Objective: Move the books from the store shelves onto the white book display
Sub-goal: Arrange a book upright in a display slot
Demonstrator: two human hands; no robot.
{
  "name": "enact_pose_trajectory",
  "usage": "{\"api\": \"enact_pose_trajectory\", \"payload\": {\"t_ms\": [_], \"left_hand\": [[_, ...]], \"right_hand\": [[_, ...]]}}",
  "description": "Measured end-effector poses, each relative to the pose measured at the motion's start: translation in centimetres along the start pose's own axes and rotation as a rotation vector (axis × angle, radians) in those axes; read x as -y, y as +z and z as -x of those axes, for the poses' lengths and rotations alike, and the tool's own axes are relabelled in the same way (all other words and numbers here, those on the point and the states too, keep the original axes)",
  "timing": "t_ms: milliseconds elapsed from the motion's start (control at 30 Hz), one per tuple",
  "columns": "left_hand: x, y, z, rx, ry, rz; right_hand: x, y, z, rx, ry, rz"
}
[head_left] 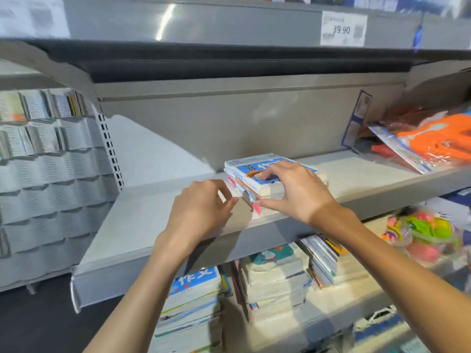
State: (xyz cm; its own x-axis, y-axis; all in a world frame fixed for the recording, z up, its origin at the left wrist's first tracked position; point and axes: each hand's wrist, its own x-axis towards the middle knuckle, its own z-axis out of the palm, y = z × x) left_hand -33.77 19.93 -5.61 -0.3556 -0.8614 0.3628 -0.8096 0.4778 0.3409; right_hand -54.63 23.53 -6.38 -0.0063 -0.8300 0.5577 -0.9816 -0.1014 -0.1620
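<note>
Fingers (265, 171) of the right hand (295, 192) curl over the top cover of a small stack of books (257, 179), with the thumb pressed against the stack's near edge, so the hand grips the pile from above and in front. At the stack's near left corner, the left hand (201, 210) rests on the store shelf (142, 225), its fingers loosely bent and its fingertips just touching or nearly touching the lowest book; whether it has any hold cannot be told. The stack sits flat near the middle of the pale grey shelf, its top book bearing a blue cover with white lettering, and a pink tag (257, 207) sticks out from its near corner.

Farther right on the same shelf lies a clear packet of orange goods (433, 143), well apart from the books. On the shelf edge above hangs a white price label (342, 28) reading 39.90. Below, on the next shelf down, stand more piles of books (196, 301), one topped by a blue cover, and to the right a bag of brightly coloured toys (423, 233). At far left, grey racks of cards (38, 128) fill the neighbouring wall section.
</note>
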Motion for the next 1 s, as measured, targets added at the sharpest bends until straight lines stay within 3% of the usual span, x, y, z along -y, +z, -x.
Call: {"api": "enact_pose_trajectory", "payload": {"t_ms": [233, 300, 400, 600, 667, 800, 900, 1000], "left_hand": [[1.2, 0.1, 0.5, 0.029, 0.044, 0.122], [1.4, 0.2, 0.4, 0.081, 0.014, 0.456], [0.5, -0.2, 0.2, 0.192, -0.168, 1.024], [-1.3, -0.2, -1.4, 0.563, -0.479, 1.587], [-1.9, -0.2, -1.6, 0.529, -0.504, 1.641], [-2.7, 0.5, -1.7, 0.446, -0.488, 1.492], [-3.0, 0.9, -1.4, 0.400, -0.459, 1.434], [-3.2, 0.4, -0.6, 0.281, -0.421, 1.420]], "right_hand": [[1.1, -1.4, -0.4, -0.045, -0.059, 0.164], [1.3, -1.7, -0.6, -0.069, -0.090, 0.248], [1.3, -2.1, -0.6, -0.100, -0.123, 0.281], [3.5, -4.0, 1.4, -0.321, -0.300, 0.198], [4.6, -4.8, 2.5, -0.316, -0.355, 0.143], [4.3, -5.1, 4.0, -0.214, -0.431, -0.011], [2.1, -4.8, 4.7, -0.133, -0.257, -0.299], [-0.5, -4.1, 5.5, -0.203, -0.007, -0.449]]}}
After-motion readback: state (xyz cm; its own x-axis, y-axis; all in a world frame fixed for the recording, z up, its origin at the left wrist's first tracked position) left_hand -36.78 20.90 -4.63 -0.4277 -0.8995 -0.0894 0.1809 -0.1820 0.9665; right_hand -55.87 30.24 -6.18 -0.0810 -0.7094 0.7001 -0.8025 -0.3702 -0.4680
